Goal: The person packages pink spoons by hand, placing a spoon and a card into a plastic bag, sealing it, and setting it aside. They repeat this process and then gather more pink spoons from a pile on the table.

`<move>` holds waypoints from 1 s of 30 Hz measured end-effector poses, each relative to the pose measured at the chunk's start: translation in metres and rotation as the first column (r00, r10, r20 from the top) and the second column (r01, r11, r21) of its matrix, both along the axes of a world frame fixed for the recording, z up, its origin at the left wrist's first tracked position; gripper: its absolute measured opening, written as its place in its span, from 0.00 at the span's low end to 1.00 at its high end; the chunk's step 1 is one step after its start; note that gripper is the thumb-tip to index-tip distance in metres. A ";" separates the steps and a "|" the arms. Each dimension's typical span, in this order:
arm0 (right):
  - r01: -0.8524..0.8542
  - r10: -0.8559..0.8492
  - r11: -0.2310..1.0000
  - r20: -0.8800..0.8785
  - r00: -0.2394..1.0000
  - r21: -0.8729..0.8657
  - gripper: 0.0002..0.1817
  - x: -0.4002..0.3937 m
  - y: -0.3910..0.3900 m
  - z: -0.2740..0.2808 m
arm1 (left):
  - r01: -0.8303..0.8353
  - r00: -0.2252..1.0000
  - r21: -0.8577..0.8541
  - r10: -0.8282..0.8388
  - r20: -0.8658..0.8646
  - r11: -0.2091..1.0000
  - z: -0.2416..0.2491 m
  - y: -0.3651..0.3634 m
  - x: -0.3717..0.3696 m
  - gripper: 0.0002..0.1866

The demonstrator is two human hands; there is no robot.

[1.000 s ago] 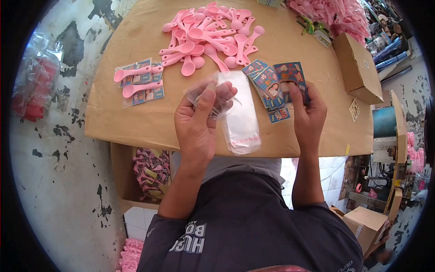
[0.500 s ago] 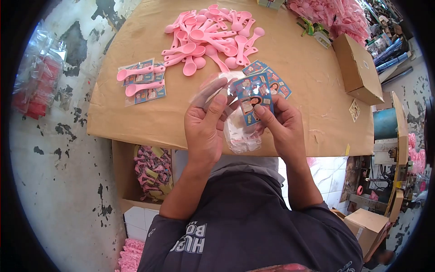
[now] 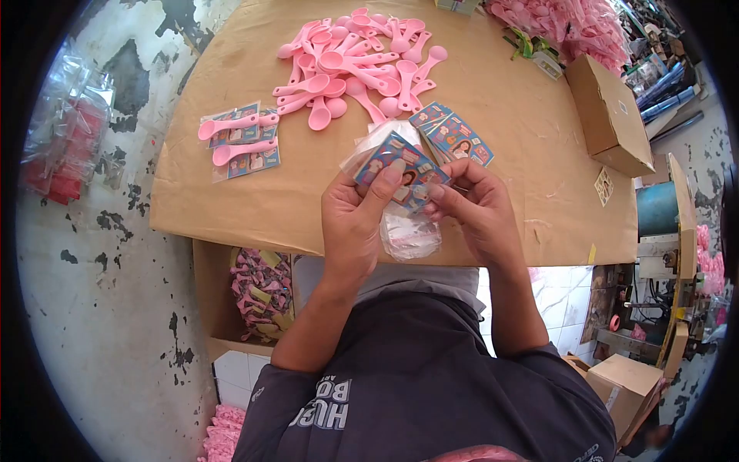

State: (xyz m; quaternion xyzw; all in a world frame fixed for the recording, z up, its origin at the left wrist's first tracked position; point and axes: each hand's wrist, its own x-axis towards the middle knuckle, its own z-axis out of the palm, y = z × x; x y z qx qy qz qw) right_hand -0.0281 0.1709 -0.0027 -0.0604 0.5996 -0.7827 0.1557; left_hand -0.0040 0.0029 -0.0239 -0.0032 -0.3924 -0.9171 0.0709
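Above the table's near edge, a blue printed card (image 3: pixel 412 162) is held between both hands, tilted. My left hand (image 3: pixel 350 212) is closed on its left side, with the thumb pressed flat on the print. The thumb and fingers of my right hand (image 3: pixel 485 212) pinch its lower right corner. Below and behind the card lie clear plastic bags (image 3: pixel 410 237), partly covered by it. More blue cards (image 3: pixel 466 145) are fanned out on the table just beyond my right hand. A large heap of pink measuring spoons (image 3: pixel 350 65) lies farther back.
To the left, pink spoons (image 3: pixel 245 151) rest on bagged cards. A cardboard box (image 3: pixel 608 115) stands at the right edge, near a mound of pink packets (image 3: pixel 566 31). Under the table at left is a box of packed pink items (image 3: pixel 260 292).
The card has tilted and moved left into my left hand, whose thumb now presses on it. My right hand has shifted its grip to the card's lower right corner.
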 end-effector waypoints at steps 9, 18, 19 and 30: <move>0.133 -0.150 0.984 -0.146 0.978 -0.120 0.10 0.001 -0.028 -0.011 | -0.060 0.997 -0.083 0.057 -0.044 0.995 0.001 0.022 0.002 0.10; 0.088 -0.077 0.972 0.056 0.995 -0.218 0.08 0.017 -0.033 -0.018 | -0.096 0.976 -0.065 0.081 -0.202 0.993 0.019 0.000 -0.001 0.36; 0.112 -0.101 0.980 0.071 0.992 -0.166 0.08 0.018 -0.034 -0.016 | -0.103 0.975 -0.064 0.088 -0.204 0.993 0.021 -0.004 -0.003 0.36; 0.035 -0.040 0.998 -0.105 0.994 -0.053 0.11 0.017 -0.050 -0.002 | 0.108 0.963 0.246 -0.040 -0.267 0.963 0.023 -0.005 -0.003 0.25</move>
